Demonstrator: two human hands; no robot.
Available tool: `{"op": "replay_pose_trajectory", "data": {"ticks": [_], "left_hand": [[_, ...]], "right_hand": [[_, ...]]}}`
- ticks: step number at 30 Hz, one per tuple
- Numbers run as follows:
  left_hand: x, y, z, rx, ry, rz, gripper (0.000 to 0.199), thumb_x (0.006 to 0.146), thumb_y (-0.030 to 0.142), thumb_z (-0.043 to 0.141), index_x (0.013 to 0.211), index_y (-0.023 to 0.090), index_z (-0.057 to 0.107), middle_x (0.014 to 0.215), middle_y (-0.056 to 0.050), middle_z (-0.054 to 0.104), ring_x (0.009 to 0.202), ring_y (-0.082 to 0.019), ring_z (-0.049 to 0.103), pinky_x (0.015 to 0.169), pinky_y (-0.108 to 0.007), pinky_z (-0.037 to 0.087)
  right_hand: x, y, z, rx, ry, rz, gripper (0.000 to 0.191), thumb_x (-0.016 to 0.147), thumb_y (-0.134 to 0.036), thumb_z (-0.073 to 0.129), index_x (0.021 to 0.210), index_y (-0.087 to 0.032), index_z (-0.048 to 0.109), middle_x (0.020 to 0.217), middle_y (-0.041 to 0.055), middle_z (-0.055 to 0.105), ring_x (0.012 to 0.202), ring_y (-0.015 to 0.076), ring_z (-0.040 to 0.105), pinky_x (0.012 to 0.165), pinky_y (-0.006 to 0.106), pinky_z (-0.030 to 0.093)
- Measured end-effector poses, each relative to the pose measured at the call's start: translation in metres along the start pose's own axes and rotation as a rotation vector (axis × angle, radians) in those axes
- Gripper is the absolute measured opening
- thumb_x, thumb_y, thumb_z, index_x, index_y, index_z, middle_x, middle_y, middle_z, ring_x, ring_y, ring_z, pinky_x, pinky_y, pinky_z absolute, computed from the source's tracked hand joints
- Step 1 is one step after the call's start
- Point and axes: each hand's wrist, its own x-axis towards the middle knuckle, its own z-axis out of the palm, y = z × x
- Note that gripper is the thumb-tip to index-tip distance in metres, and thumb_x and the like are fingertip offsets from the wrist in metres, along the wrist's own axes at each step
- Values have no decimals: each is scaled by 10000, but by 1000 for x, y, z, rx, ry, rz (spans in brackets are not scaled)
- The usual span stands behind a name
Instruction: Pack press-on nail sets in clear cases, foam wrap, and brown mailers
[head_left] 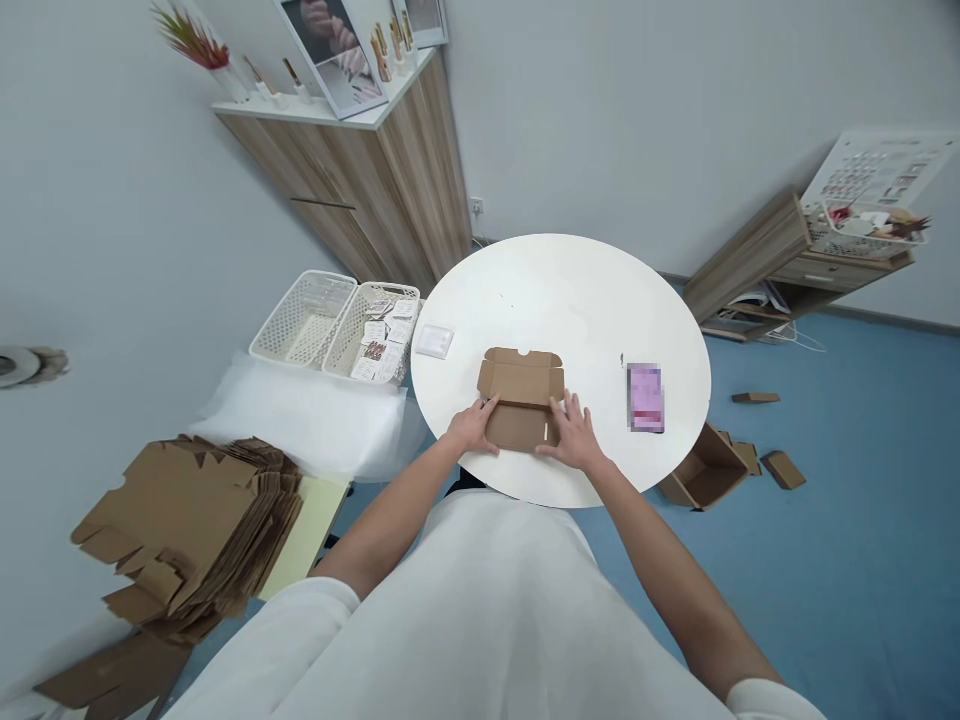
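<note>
A small brown cardboard mailer box point(521, 380) sits on the near part of the round white table point(555, 290), its lid flap raised and leaning away from me. My left hand point(472, 426) grips the box's left side, fingers up by the fold and thumb at the front corner. On the opposite side, my right hand point(574, 434) clasps the right wall, its fingers somewhat apart. Inside the tray, near the right end, shows a thin white strip point(546, 431). Parts of both side walls are hidden by my hands.
A pixelated purple item point(645, 397) lies to the right, a clear flat packet point(435, 341) to the left. Beside the table stand white baskets point(300, 318) and a stack of flattened cardboard boxes point(202, 510). An open carton point(705, 468) and small boxes point(783, 470) lie on the floor.
</note>
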Motion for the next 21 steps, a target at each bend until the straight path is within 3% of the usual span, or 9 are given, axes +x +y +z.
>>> {"op": "replay_pose_trajectory", "data": {"ticks": [2, 4, 7, 9, 13, 17, 21], "left_hand": [[0, 0, 2, -28, 25, 7, 1193, 438, 522, 732, 1368, 280, 27, 1215, -119, 404, 1052, -313, 491, 777, -338, 416], [1, 2, 3, -59, 53, 5, 1180, 434, 509, 741, 1368, 278, 58, 1191, -124, 419, 1025, -316, 505, 763, -338, 417], [3, 6, 5, -117, 82, -4, 1162, 419, 484, 759, 1362, 276, 113, 1165, -122, 433, 1004, -321, 515, 760, -338, 412], [4, 10, 5, -161, 92, -8, 1153, 394, 462, 777, 1351, 276, 160, 1165, -118, 432, 1017, -322, 509, 774, -330, 404], [5, 13, 5, -195, 99, -20, 1141, 373, 444, 790, 1336, 269, 203, 1164, -118, 433, 1025, -324, 504, 778, -324, 398], [4, 15, 7, -169, 105, -8, 1143, 395, 457, 779, 1347, 272, 174, 1159, -120, 437, 993, -330, 518, 763, -340, 404], [3, 19, 9, -159, 89, -21, 1169, 409, 467, 771, 1361, 269, 120, 1167, -126, 428, 984, -326, 523, 760, -342, 407]], "right_hand": [[-11, 13, -2, 188, 79, 209, 918, 663, -584, 517, 1375, -162, 121, 1450, 146, 74, 1324, 310, 61, 1013, 493, 190], [-22, 23, 0, 442, 86, 400, 862, 701, -540, 488, 1372, -135, 127, 1402, 171, 232, 1263, 289, 281, 952, 428, 332], [-29, 26, 5, 777, 42, 539, 801, 706, -461, 501, 1363, -150, 164, 1307, 160, 394, 1017, 237, 539, 792, 354, 463], [-27, 21, 7, 860, 59, 555, 764, 687, -376, 520, 1351, -162, 209, 1247, 139, 462, 894, 207, 584, 731, 330, 482], [-17, 10, 3, 804, 87, 526, 652, 643, -248, 476, 1280, -157, 369, 1116, 91, 553, 791, 172, 582, 681, 293, 472], [-13, 3, -4, 795, 42, 428, 512, 653, -231, 400, 1150, -169, 508, 1004, 49, 600, 772, 155, 564, 660, 267, 455], [-12, -3, -1, 826, 39, 408, 493, 671, -312, 456, 1146, -183, 486, 1054, 58, 570, 787, 150, 561, 661, 265, 454]]}}
